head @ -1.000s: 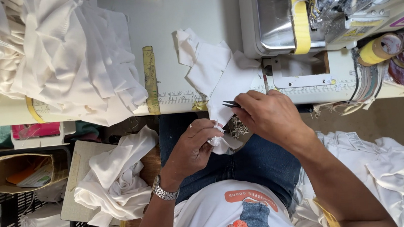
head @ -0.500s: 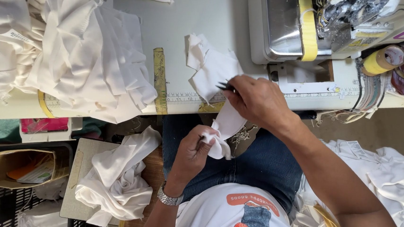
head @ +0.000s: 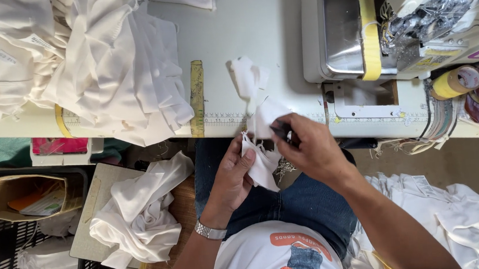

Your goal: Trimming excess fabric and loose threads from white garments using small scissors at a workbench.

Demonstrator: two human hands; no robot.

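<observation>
Both hands (head: 269, 160) pinch a small white, crumpled, frayed cloth piece (head: 263, 162).

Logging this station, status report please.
Left grip pinching small white fabric piece. Right grip holding small dark thread snips at it. Nothing in the way.

small white fabric piece (head: 260, 150): crumpled, limp, frayed threads hanging off lower edge. upper end lies on table edge over printed ruler strip, rest hangs down over lap. lower part pinched between two hands. small dark snips (head: 282, 129): touching fabric at table edge, mostly hidden in hand, blades unclear.
</observation>
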